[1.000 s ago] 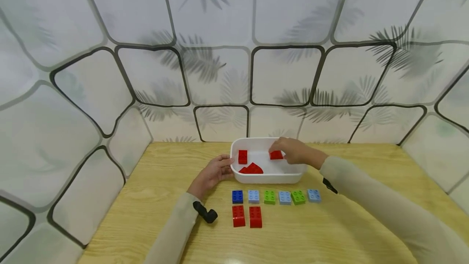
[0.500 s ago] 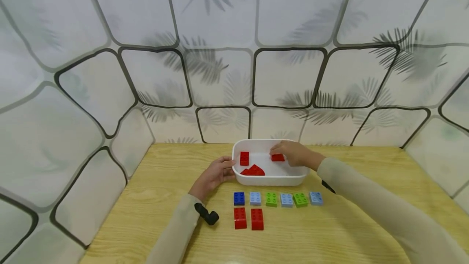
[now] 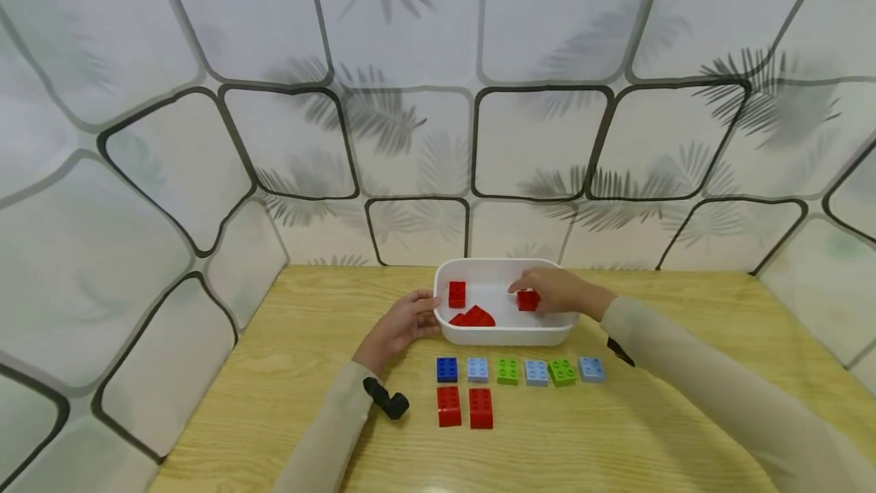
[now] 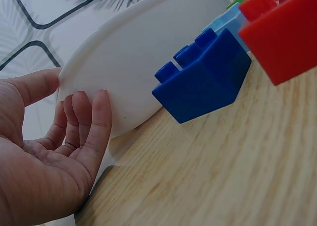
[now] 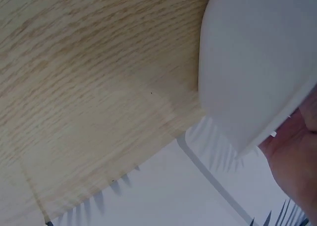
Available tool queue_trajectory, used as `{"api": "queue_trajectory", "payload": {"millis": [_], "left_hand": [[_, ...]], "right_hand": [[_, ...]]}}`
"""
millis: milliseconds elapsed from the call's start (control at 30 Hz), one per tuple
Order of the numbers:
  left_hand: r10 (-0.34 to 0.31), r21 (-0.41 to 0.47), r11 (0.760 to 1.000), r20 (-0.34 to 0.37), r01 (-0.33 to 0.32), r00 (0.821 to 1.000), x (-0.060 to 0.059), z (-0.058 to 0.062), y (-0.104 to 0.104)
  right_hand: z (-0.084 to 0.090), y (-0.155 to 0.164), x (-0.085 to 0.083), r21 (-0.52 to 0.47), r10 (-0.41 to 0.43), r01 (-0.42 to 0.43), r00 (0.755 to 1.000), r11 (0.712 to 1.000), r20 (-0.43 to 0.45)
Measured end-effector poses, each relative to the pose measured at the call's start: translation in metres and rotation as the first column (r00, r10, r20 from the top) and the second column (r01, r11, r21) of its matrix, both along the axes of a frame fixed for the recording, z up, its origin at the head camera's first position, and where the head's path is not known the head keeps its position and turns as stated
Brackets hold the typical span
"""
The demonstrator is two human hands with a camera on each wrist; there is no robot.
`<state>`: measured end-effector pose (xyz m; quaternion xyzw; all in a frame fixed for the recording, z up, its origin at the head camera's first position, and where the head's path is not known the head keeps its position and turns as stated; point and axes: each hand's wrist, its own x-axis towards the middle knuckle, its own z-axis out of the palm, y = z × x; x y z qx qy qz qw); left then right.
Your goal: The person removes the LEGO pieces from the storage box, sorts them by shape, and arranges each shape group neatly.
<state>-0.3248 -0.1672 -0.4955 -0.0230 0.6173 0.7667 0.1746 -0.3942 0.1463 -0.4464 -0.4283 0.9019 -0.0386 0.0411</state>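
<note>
A white plastic tub (image 3: 506, 336) stands on the table, holding several red building bricks. My left hand (image 3: 400, 327) holds its left end; in the left wrist view the thumb sits at the rim and the fingertips rest against the outer wall. Inside the tub on the right, my right hand (image 3: 556, 289) grips a red brick (image 3: 528, 301), its studs partly in sight beneath the fingers. Another red brick (image 3: 457, 294) lies at the tub's left, with red pieces (image 3: 476, 316) by the front wall. The right wrist view shows mostly tub wall, which hides the right fingers.
In front of the tub runs a row of bricks: a dark blue brick (image 3: 447, 370), light blue ones (image 3: 477, 370) and green ones (image 3: 507, 371). Two red curved bricks (image 3: 449, 406) lie nearer. A patterned backdrop (image 3: 417, 234) rises behind the wooden table (image 3: 616, 447).
Within the tub, my right hand has shifted slightly right, and the red brick under it has moved right and nearer, its studs now showing. My left hand keeps its place on the tub.
</note>
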Motion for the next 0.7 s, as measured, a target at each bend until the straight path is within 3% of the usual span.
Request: {"api": "queue_trajectory", "payload": {"millis": [300, 700], "left_hand": [[0.002, 0.004, 1.000, -0.012, -0.002, 1.000, -0.0012, -0.0017, -0.0016], [0.001, 0.001, 1.000, -0.004, -0.001, 1.000, -0.0006, -0.0013, -0.0002]], "right_hand": [[0.0055, 0.0041, 0.0056, 0.012, 0.026, -0.026, 1.000, 1.000, 0.017], [0.0009, -0.0001, 0.0076, 0.012, -0.063, 0.062, 0.996, 0.998, 0.058]]}}
